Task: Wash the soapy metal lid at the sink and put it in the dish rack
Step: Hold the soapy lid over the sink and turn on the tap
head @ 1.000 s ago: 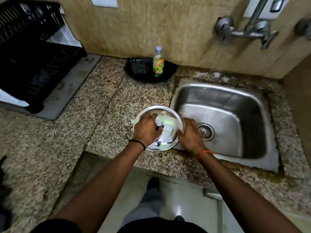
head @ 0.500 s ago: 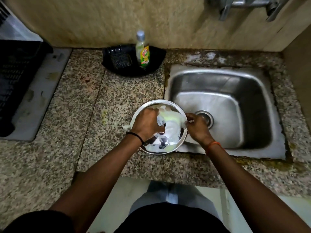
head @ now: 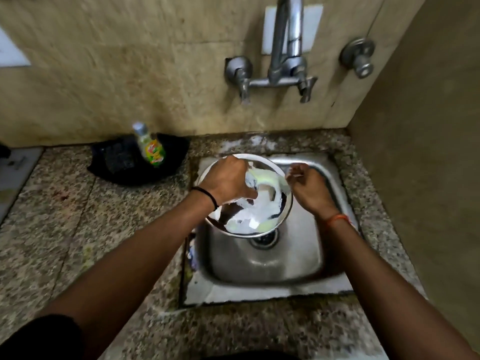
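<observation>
Head view, left hand (head: 227, 181) covering lid (head: 259, 214) handle

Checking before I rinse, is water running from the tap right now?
No, no stream falls from the tap onto the soapy lid that the left hand holds over the sink.

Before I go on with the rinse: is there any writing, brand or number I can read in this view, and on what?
Nothing reads clearly.
Soap bottle: red, yellow and green label, blurred by motion; brand not legible.
Black tray under the bottle: no lettering visible.
Lid, sink, tap: no marks visible.
White plate on the wall behind the tap: blank.
</observation>
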